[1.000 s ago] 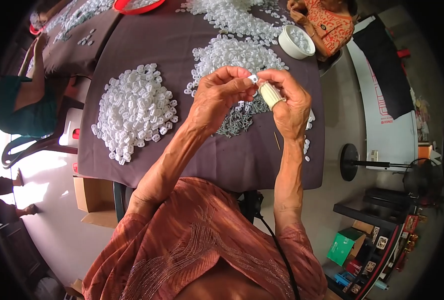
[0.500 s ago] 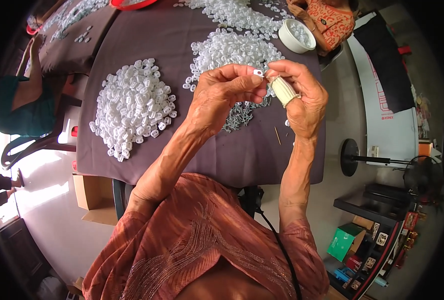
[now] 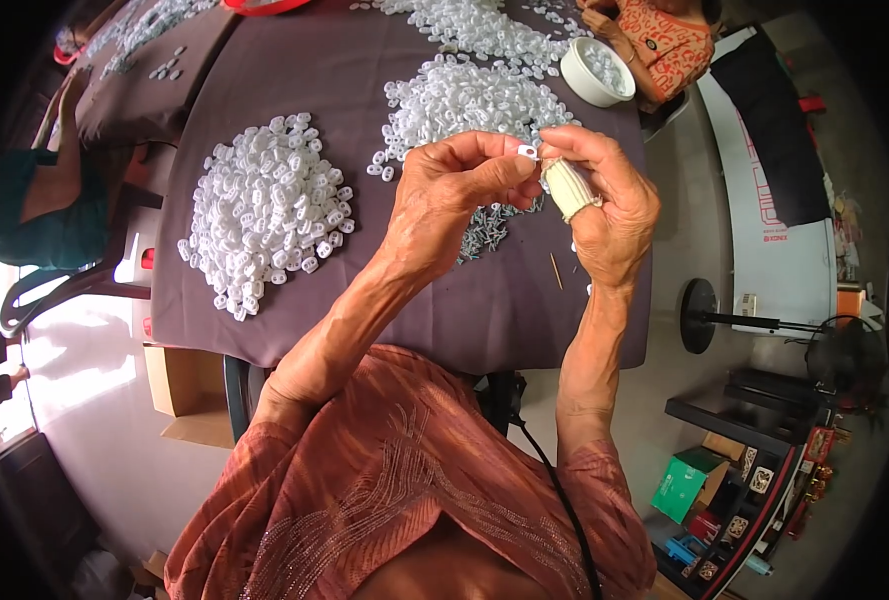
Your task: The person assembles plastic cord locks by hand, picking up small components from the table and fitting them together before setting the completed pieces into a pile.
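A small white plastic piece with a slot (image 3: 528, 152) is pinched between the thumb and forefinger of my left hand (image 3: 440, 190). Close beside it, the bent fingers of my right hand (image 3: 620, 195) come together; what they grip is too small to make out. A cream ribbed finger cover (image 3: 568, 188) wraps my right thumb. Beneath the hands lies a heap of small grey screw-like pieces (image 3: 483, 232), partly hidden by my left hand. Similar white pieces form a large pile (image 3: 265, 205) to the left and another pile (image 3: 465, 100) beyond my hands.
A thin wooden stick (image 3: 557, 270) lies on the brown tablecloth (image 3: 405, 320). Far right, a white tub (image 3: 597, 72) of pieces stands near a person in an orange patterned top (image 3: 665, 45). Another person in green (image 3: 20, 205) sits left. An open cardboard box (image 3: 190, 395) is below the table.
Both hands have shifted very slightly right, still close together. The white piece has moved right with my left fingertips and is turned a little. The finger cover has tilted slightly.
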### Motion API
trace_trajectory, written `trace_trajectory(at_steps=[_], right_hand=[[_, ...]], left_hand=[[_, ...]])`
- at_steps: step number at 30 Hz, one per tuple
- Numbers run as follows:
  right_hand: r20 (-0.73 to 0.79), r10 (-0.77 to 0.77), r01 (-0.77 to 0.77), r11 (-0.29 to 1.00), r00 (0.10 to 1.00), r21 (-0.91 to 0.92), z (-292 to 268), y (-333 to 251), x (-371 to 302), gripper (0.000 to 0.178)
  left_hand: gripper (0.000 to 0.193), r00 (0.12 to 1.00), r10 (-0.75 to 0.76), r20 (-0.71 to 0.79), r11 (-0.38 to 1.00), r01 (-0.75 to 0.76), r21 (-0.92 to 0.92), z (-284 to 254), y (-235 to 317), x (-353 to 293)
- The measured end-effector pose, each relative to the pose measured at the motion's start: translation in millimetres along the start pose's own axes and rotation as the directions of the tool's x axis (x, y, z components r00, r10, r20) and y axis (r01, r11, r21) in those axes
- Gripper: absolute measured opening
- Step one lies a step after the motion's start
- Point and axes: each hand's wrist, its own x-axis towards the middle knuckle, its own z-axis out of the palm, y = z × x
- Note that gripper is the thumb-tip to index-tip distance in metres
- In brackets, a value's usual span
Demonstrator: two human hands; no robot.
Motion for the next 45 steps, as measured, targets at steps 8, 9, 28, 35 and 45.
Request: trace_trajectory(at_steps=[8,9,28,35,45], right_hand=[[-0.020,-0.058,0.055,0.991,0.998,-0.121,1,-9,-1,0.038],[-0.031,-0.089,0.083,0.981,0.996,-0.175,2,-11,-2,0.037],[0.203,0.157,-0.091,0.949,0.966,-0.301,50,130,-20,0.017],[0.352,0.099,0.057,0.911,0.931,-0.408,98,145,-17,0.021],[0.500,0.166,0.130,0.854,0.850,-0.503,112,149,-22,0.009]], left_hand=[[0.013,0.998,0.054,-0.012,0.997,-0.053,0.054,4,0,-4],[0.013,0.999,0.053,-0.013,0.997,-0.052,0.055,5,0,-5],[0.013,0.986,0.119,-0.119,0.982,-0.135,-0.129,-41,25,22],[0.013,0.951,0.207,-0.229,0.964,-0.239,-0.120,-59,39,20],[0.014,0.948,0.188,-0.257,0.970,-0.220,-0.100,-64,35,20]])
